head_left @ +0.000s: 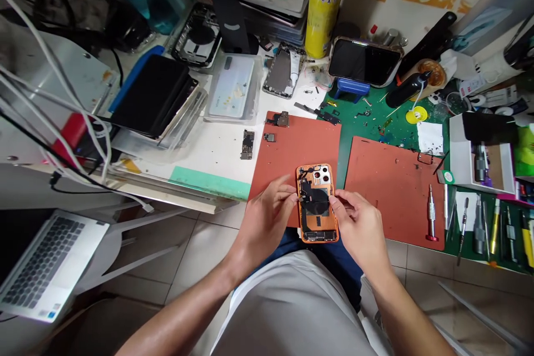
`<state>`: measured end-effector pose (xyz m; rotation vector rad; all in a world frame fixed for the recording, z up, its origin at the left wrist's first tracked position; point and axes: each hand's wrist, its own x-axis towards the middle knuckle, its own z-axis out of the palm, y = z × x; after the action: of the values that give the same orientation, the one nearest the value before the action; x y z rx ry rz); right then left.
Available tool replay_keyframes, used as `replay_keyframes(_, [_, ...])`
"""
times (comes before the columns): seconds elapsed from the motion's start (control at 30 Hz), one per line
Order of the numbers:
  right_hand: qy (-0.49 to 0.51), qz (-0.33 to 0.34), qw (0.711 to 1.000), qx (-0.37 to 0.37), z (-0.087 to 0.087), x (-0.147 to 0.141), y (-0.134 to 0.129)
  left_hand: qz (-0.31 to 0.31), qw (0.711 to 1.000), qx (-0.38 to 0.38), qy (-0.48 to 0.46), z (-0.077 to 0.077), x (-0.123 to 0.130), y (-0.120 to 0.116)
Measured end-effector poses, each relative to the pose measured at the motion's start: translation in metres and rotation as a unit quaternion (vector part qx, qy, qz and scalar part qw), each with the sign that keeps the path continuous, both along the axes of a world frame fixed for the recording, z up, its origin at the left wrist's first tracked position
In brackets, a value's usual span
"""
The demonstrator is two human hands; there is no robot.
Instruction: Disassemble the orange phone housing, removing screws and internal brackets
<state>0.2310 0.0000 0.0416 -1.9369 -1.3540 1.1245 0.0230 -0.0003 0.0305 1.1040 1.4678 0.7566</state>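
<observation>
An opened orange phone housing (324, 221) lies at the near edge of a red mat (311, 144), its inside facing up with a round black coil and camera openings at the top. My left hand (269, 214) is at its left edge, thumb and fingertips drawn together; whatever is between them is too small to make out. On the other side, my right hand (361, 222) pinches the right edge of the housing. A circuit board (247, 145) lies left of the mat, and a camera module (282, 119) rests on the mat's far left corner.
Phones (152, 94) are stacked at the left. A yellow can (319, 22) and a propped phone (365, 61) stand at the back. Screwdrivers (431, 214), a second red mat (392, 189) and an open white box (504, 169) are at the right. A laptop (45, 267) sits lower left.
</observation>
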Motion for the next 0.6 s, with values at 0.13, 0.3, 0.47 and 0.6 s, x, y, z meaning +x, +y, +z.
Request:
replay_keyframes(0.13, [0.128, -0.036, 0.991, -0.002, 0.007, 0.001, -0.007, 0.015, 0.999, -0.001, -0.033, 0.001, 0.005, 0.001])
replay_keyframes(0.3, [0.221, -0.076, 0.972, 0.004, 0.012, 0.009, -0.03, 0.039, 0.979, -0.06, -0.189, 0.019, 0.012, 0.006])
replay_keyframes(0.47, [0.243, -0.091, 0.965, 0.043, 0.015, 0.011, -0.054, 0.04, 0.963, -0.117, -0.238, 0.031, 0.02, 0.005])
replay_keyframes(0.6, [0.239, -0.086, 0.964, 0.074, 0.021, 0.01, -0.063, 0.045, 0.967, -0.114, -0.223, 0.036, 0.024, 0.002])
